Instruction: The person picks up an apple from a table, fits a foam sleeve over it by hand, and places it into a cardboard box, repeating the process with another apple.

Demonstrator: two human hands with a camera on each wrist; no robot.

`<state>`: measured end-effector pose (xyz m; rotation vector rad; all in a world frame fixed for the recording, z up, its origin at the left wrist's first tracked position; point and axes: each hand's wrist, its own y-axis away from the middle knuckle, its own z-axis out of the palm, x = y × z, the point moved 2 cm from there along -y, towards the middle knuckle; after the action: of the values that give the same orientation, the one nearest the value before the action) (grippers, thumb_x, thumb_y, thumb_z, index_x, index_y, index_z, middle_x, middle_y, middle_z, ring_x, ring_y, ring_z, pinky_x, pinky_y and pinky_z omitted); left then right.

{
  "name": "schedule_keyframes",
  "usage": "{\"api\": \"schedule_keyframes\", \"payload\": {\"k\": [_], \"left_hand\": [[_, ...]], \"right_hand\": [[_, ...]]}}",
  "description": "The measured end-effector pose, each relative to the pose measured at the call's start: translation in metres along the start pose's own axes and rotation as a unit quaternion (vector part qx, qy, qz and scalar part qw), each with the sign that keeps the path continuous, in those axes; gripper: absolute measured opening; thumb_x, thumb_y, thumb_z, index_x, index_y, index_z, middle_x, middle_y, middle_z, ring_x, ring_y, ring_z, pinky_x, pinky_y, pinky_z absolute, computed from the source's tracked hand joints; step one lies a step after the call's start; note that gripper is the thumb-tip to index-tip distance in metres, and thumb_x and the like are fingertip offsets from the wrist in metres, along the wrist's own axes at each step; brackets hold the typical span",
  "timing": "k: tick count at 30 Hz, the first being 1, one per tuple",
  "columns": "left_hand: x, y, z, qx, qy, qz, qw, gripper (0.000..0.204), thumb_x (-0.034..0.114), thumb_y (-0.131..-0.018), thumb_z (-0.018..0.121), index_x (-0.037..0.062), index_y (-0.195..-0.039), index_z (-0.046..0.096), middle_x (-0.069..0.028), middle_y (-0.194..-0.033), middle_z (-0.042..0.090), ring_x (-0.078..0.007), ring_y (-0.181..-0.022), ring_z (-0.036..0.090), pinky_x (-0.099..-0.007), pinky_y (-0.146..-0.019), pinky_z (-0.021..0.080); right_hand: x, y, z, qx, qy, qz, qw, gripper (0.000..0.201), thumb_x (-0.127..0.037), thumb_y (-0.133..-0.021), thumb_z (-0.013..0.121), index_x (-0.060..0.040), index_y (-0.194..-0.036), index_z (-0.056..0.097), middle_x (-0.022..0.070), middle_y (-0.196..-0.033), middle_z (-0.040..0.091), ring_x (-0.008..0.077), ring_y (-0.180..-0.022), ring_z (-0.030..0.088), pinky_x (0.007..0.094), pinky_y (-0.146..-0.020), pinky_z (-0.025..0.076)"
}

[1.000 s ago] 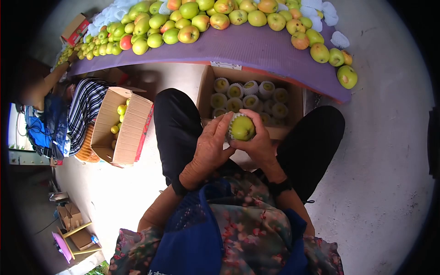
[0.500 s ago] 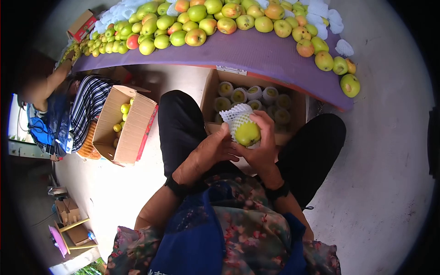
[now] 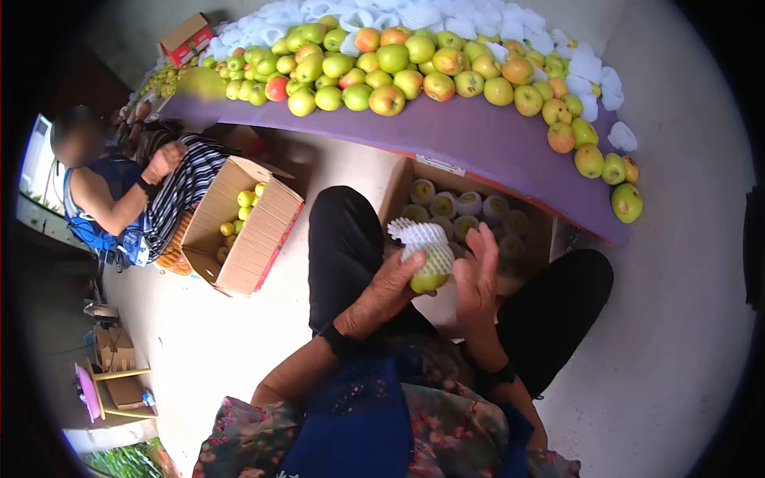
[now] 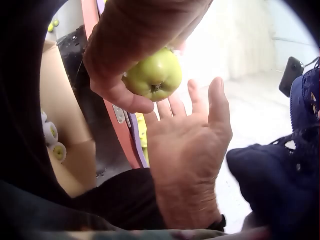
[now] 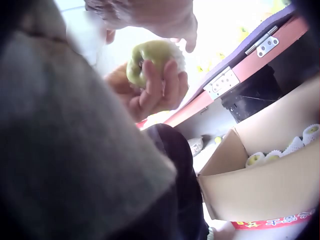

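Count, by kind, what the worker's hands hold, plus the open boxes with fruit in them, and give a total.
Apple: 1, gripped by the left hand
Foam net: 1, sleeved over the apple
Open boxes with fruit: 2, the front box and the side box
Total: 4

Open carton (image 3: 544, 239) ahead of the knees packed with netted apples (image 3: 446, 205), purple table edge (image 3: 478, 139) overhanging its far side, apple pile (image 3: 414, 68) crowding the tabletop, second carton (image 3: 255, 239) to the left, bare floor (image 3: 677, 319) open on the right
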<state>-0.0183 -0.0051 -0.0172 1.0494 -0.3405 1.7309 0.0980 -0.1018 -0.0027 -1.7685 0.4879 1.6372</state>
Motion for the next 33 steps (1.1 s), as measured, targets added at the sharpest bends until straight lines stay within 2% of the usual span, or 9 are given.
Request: {"api": "schedule_keyframes", "payload": {"k": [3, 5, 9, 15, 19, 22, 28, 31, 33], "left_hand": [[-0.019, -0.008, -0.010, -0.019, 0.027, 0.007, 0.999, 0.071, 0.049, -0.088, 0.065, 0.0066, -0.139, 0.039, -0.0055, -0.122, 0.054, -0.0160, -0.107, 0.056, -0.0318, -0.085, 0.049], [-0.034, -0.014, -0.017, 0.009, 0.045, 0.037, 0.998, 0.066, 0.041, -0.090, 0.067, 0.0069, -0.139, 0.038, -0.0055, -0.125, 0.052, -0.0168, -0.115, 0.052, -0.0337, -0.097, 0.045], [-0.016, -0.008, -0.006, 0.020, 0.056, 0.046, 0.997, 0.062, 0.043, -0.092, 0.063, 0.0081, -0.137, 0.038, -0.0060, -0.128, 0.051, -0.0175, -0.122, 0.048, -0.0344, -0.103, 0.041], [-0.017, -0.013, -0.002, 0.038, 0.086, 0.019, 0.995, 0.058, 0.045, -0.095, 0.057, 0.0095, -0.137, 0.037, -0.0060, -0.129, 0.050, -0.0183, -0.121, 0.049, -0.0349, -0.104, 0.039], [-0.007, -0.012, 0.006, 0.013, 0.061, 0.021, 0.998, 0.059, 0.051, -0.098, 0.046, 0.0086, -0.139, 0.036, -0.0070, -0.132, 0.049, -0.0198, -0.123, 0.048, -0.0358, -0.106, 0.038], [0.006, -0.010, 0.023, -0.067, 0.172, 0.058, 0.981, 0.053, 0.044, -0.100, 0.045, 0.0059, -0.136, 0.038, -0.0073, -0.128, 0.051, -0.0178, -0.118, 0.050, -0.0325, -0.102, 0.039], [-0.012, -0.010, 0.027, -0.053, 0.101, 0.119, 0.986, 0.060, 0.050, -0.103, 0.029, 0.0066, -0.144, 0.033, -0.0104, -0.137, 0.046, -0.0214, -0.129, 0.042, -0.0334, -0.112, 0.029], [-0.001, -0.001, 0.040, -0.039, 0.225, 0.068, 0.971, 0.063, 0.052, -0.102, 0.030, 0.0067, -0.145, 0.031, -0.0099, -0.138, 0.046, -0.0214, -0.130, 0.041, -0.0335, -0.113, 0.027], [0.008, 0.004, 0.043, -0.034, 0.147, 0.072, 0.986, 0.072, 0.061, -0.098, 0.027, 0.0067, -0.146, 0.028, -0.0116, -0.144, 0.041, -0.0245, -0.135, 0.037, -0.0379, -0.116, 0.026]], "right_hand": [[0.022, -0.001, 0.011, -0.038, -0.070, 0.107, 0.991, 0.073, -0.026, -0.090, 0.057, 0.0057, -0.146, 0.023, 0.0285, -0.138, 0.040, 0.0347, -0.127, 0.044, 0.0416, -0.108, 0.033], [0.026, 0.001, 0.018, -0.050, -0.068, 0.125, 0.989, 0.072, -0.025, -0.090, 0.057, 0.0063, -0.145, 0.023, 0.0257, -0.139, 0.040, 0.0318, -0.127, 0.043, 0.0407, -0.108, 0.033], [0.038, 0.005, 0.024, -0.047, -0.153, 0.156, 0.975, 0.070, -0.025, -0.089, 0.061, 0.0053, -0.142, 0.028, 0.0211, -0.136, 0.043, 0.0287, -0.125, 0.045, 0.0383, -0.105, 0.036], [0.032, 0.008, 0.027, -0.016, -0.064, 0.192, 0.979, 0.063, -0.020, -0.084, 0.066, 0.0048, -0.135, 0.038, 0.0177, -0.128, 0.050, 0.0270, -0.116, 0.051, 0.0379, -0.098, 0.042], [0.033, 0.008, 0.023, -0.002, -0.107, 0.159, 0.981, 0.069, -0.014, -0.074, 0.067, 0.0041, -0.134, 0.039, 0.0171, -0.126, 0.050, 0.0264, -0.116, 0.051, 0.0375, -0.098, 0.043], [0.015, 0.004, 0.019, 0.018, -0.112, 0.142, 0.983, 0.075, -0.010, -0.067, 0.066, 0.0037, -0.135, 0.038, 0.0171, -0.126, 0.050, 0.0274, -0.117, 0.051, 0.0390, -0.101, 0.042], [0.006, 0.007, 0.023, 0.031, -0.167, 0.075, 0.983, 0.084, -0.011, -0.064, 0.069, 0.0022, -0.138, 0.033, 0.0180, -0.131, 0.046, 0.0300, -0.120, 0.049, 0.0414, -0.104, 0.039], [0.011, 0.006, 0.025, 0.037, -0.174, 0.067, 0.982, 0.086, -0.011, -0.063, 0.071, 0.0020, -0.139, 0.032, 0.0175, -0.131, 0.046, 0.0288, -0.120, 0.049, 0.0409, -0.104, 0.040], [0.017, 0.005, 0.025, 0.022, -0.180, 0.076, 0.981, 0.086, -0.012, -0.064, 0.073, 0.0024, -0.138, 0.032, 0.0170, -0.130, 0.047, 0.0273, -0.120, 0.048, 0.0406, -0.104, 0.040]]}}
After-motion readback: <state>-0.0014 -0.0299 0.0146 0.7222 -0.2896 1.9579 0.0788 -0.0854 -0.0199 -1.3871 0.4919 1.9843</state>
